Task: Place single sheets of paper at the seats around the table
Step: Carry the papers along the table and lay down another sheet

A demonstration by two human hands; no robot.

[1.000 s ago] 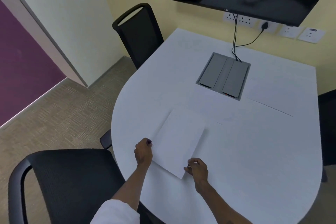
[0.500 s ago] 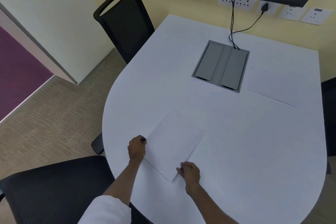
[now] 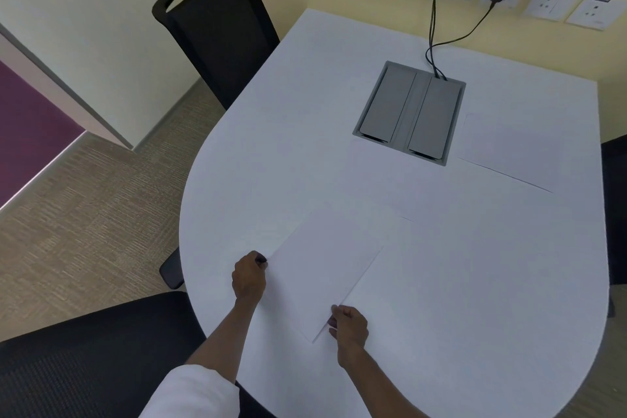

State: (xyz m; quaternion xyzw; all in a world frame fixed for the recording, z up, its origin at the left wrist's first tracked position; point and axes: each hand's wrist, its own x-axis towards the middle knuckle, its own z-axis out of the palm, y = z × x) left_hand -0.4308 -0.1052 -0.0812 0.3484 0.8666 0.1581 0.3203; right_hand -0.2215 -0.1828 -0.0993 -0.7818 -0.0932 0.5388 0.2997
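Lowered since a moment ago, sheet [image 3: 325, 271] now flat on worktop [image 3: 475, 282], lying at an angle at the near seat.

Left fingers [image 3: 260, 261] pinched on its left corner, right fingers [image 3: 334, 310] clamped on its near edge. Best pressed flat, squared to the near chair [image 3: 84, 349], then released without dragging; another sheet [image 3: 529, 153] across.

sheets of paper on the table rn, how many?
2 clearly. One sheet lies at the near edge of the table, between the left hand and right hand. Another sheet lies right of the grey cable box. White on white may hide more.
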